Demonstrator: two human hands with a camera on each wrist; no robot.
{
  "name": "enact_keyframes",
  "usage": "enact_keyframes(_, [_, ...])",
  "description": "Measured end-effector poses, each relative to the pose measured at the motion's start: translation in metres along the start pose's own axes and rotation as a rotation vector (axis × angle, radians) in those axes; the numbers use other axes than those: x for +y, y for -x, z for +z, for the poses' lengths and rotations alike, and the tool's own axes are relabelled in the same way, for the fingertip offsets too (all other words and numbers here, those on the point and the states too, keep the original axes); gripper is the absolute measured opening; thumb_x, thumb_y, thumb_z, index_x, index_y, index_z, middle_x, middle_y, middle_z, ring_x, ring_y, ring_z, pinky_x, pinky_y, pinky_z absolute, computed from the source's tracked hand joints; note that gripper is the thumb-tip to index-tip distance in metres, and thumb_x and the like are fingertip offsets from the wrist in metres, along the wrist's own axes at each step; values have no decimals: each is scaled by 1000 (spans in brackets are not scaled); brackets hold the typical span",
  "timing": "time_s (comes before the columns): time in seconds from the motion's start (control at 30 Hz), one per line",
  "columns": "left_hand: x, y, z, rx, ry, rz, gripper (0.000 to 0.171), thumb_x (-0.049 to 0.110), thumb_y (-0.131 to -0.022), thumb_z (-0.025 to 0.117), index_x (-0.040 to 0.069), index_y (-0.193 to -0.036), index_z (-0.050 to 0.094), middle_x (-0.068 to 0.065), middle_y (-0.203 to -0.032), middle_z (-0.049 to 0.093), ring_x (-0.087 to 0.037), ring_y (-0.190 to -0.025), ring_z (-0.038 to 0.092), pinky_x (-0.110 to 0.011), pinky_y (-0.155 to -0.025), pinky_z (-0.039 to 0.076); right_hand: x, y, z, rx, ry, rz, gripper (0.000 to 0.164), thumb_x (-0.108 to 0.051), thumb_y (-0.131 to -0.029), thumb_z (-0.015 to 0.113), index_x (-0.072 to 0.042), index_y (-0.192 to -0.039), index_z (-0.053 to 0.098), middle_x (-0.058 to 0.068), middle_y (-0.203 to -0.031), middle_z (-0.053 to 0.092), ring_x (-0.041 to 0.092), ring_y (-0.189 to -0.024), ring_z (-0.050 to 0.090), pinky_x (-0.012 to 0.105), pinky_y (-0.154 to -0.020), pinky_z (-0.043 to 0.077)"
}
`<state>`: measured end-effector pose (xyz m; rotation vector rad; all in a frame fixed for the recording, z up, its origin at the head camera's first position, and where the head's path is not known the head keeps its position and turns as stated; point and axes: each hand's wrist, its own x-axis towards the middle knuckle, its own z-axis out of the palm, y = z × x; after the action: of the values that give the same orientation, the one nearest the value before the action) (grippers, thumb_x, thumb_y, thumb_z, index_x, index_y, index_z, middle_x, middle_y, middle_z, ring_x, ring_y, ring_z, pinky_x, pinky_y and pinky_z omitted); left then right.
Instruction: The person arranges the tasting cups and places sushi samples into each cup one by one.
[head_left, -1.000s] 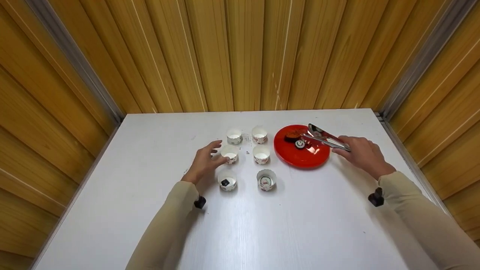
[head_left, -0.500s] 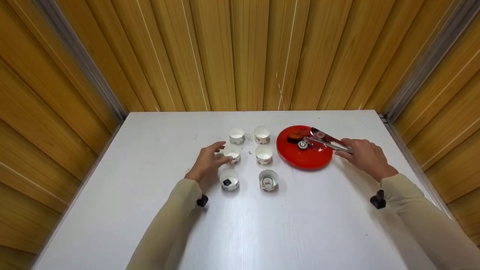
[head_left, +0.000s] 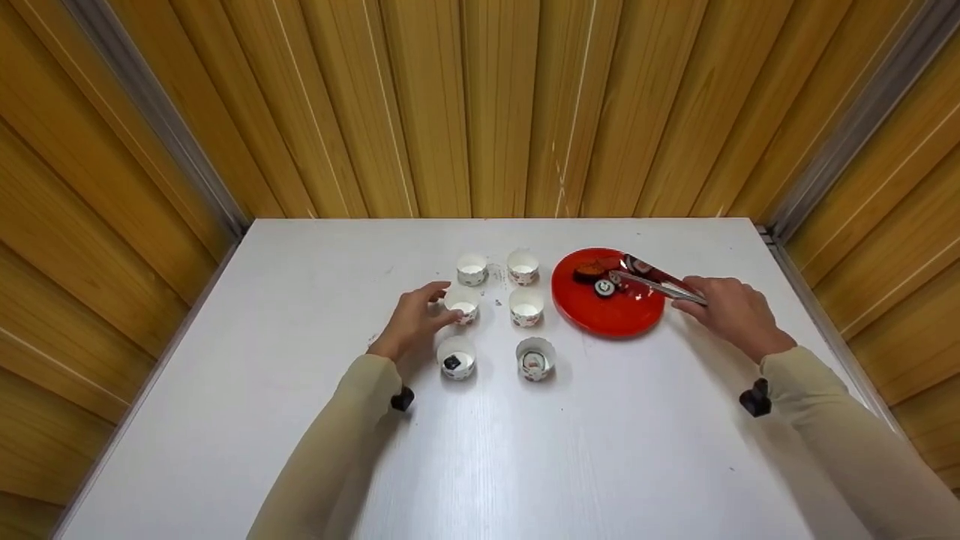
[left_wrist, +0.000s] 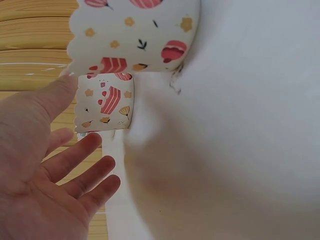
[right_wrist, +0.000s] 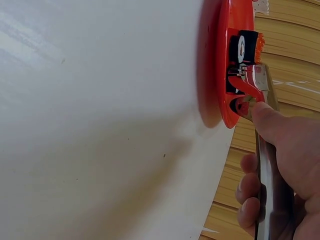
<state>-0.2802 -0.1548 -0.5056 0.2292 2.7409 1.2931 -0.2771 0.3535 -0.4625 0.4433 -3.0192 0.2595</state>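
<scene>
So the right hand point(head_left: 731, 311) has its fingers wrapped round a pair of long, shiny silver metal tongs point(head_left: 660, 286), arms spread in a narrow V, with the tips over a round, glossy red plate point(head_left: 607, 321). That plate sits on the white bench point(head_left: 637, 450) near its back edge, toward the back right corner. On it there's a dark-wrapped sushi piece with a bumpy orange top point(head_left: 589, 271), plus a small round black-and-white roll point(head_left: 604, 287) just beside it; more bits sit around the tong tips, and I can't tell if the tongs are pinching one. Left hand point(head_left: 414, 319) is open, fingers relaxed and thumb apart, around the middle left white paper cup with a scalloped rim and printed pattern point(head_left: 466, 315); can't tell if it's touching. Six of those cups stand in two columns left of the plate, starting near the back edge. The front left one holds a small black piece point(head_left: 451, 363), the front right one a round pale slice point(head_left: 533, 361).
</scene>
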Motion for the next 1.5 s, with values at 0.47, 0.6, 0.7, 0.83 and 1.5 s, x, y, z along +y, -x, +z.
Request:
enact_keyframes(0.47, [1, -4, 2, 19, -28, 55, 63, 29, -93, 78, 4, -146, 55, -20, -133, 64, -33, -127, 57, -49, -112, 41, 0, 1, -2, 5, -12, 5, 38, -30, -96, 74, -5, -124, 70, 19, -101, 73, 27, -69, 55, 36, -53, 40])
enact_keyframes(0.6, [1, -5, 3, 21, -24, 45, 62, 28, -93, 79, 5, -146, 55, -19, -133, 63, -31, -126, 58, -48, -112, 41, 0, 1, -2, -7, -22, 14, 39, -30, -96, 74, -5, -125, 70, 20, -104, 73, 28, -71, 56, 36, -54, 41])
enact_keyframes(0.7, [0, -5, 3, 27, -17, 49, 62, 28, -92, 79, 5, -145, 56, -19, -132, 64, -31, -125, 58, -48, -111, 41, -1, 1, -2, -22, -26, 27, 40, -30, -96, 74, -4, -126, 70, 22, -106, 73, 28, -72, 56, 35, -53, 42])
enact_keyframes(0.83, [0, -4, 4, 31, -8, 46, 61, 27, -93, 79, 6, -145, 56, -19, -132, 64, -30, -124, 58, -48, -111, 41, 0, 1, -3, -25, -25, 31, 40, -30, -96, 74, -4, -126, 70, 22, -105, 73, 27, -71, 56, 35, -53, 41])
enact_keyframes(1.5, [-8, -3, 6, 67, 20, 123, 60, 24, -88, 84, 0, -138, 60, -19, -130, 66, -32, -125, 59, -47, -111, 41, 0, 1, 1, -10, -16, 19, 41, -31, -96, 73, -5, -128, 70, 23, -105, 73, 27, -68, 52, 34, -50, 36])
